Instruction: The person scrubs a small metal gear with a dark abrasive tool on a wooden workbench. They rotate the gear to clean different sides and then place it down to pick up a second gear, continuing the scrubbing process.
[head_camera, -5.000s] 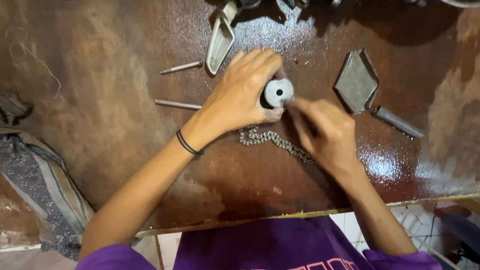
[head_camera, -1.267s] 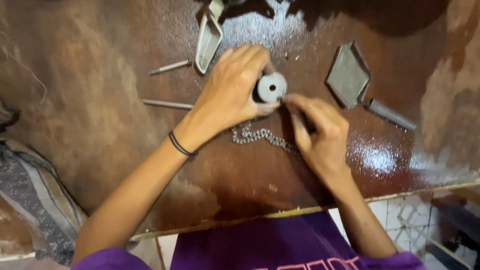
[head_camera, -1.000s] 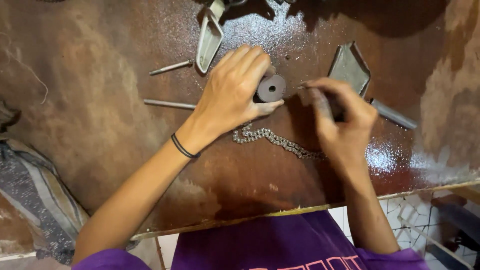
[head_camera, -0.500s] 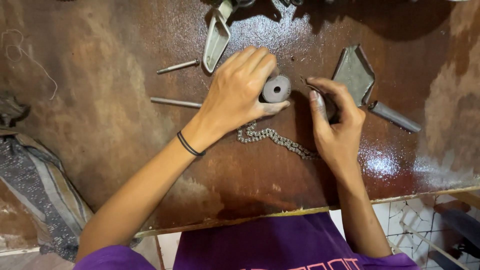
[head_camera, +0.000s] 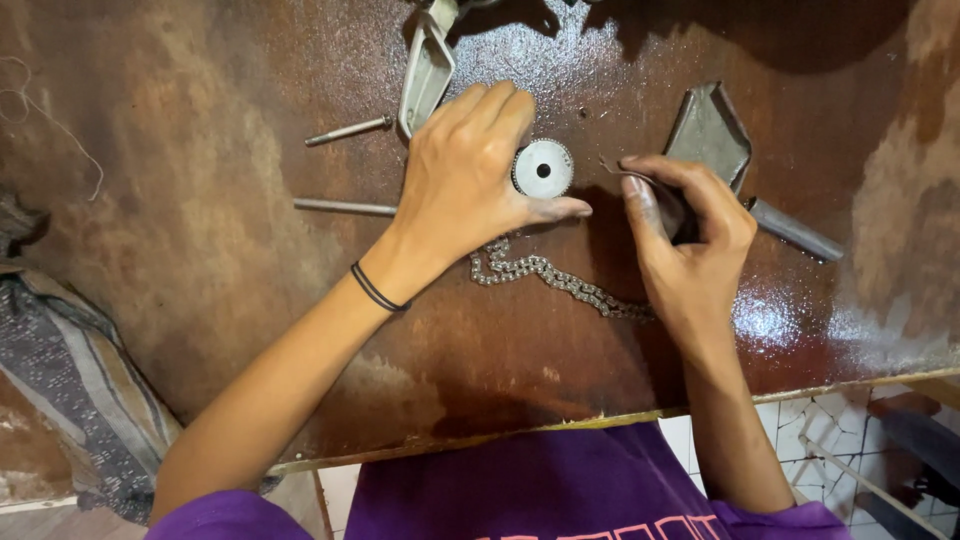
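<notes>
My left hand (head_camera: 468, 178) is wrapped around a round metal gear-like part (head_camera: 542, 167) standing on the dark brown tabletop (head_camera: 200, 250), thumb under it and fingers over it. My right hand (head_camera: 690, 245) is just right of the gear, thumb and fingers pinched on a small thin dark piece (head_camera: 625, 170) that I cannot identify. A metal roller chain (head_camera: 555, 280) lies on the table below both hands, its right end hidden under my right hand.
Two thin metal rods (head_camera: 345, 130) (head_camera: 340, 207) lie left of my left hand. A grey metal bracket (head_camera: 425, 75) sits at the top, a flat angular metal plate (head_camera: 710, 130) and a grey cylinder (head_camera: 795, 230) at the right. Striped cloth (head_camera: 70, 380) hangs lower left.
My right hand has drawn away from the gear to the right and lifted its fingers, now pinching a small piece. My left hand has stayed on the gear.
</notes>
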